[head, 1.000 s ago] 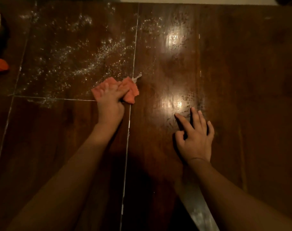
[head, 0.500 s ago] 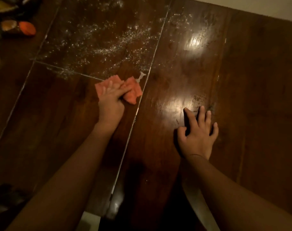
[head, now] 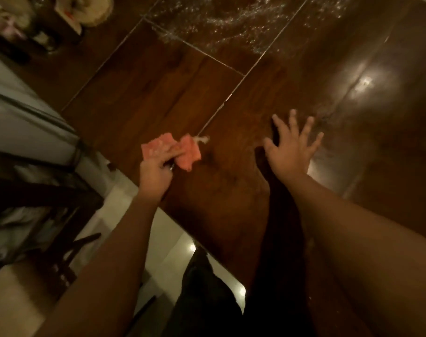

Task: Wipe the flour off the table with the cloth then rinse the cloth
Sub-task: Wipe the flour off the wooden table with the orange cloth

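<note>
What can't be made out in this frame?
Head view only.
Flour: its spread is cut off by the top edge.
Cloth: partly covered by the left hand gripping it.
Right hand: motion-blurred; table contact unclear.
Objects at top left: blurred, dim, unidentifiable.

Overall level: dim, warm cast.
Glare: bright patches on the table [head: 363, 81] at right; small spots on the floor tiles [head: 191, 248].
Shadow: dark band left of the right hand [head: 292, 147].
Blur: motion smear throughout.
Edges: wide-angle bending, soft corners.
</note>
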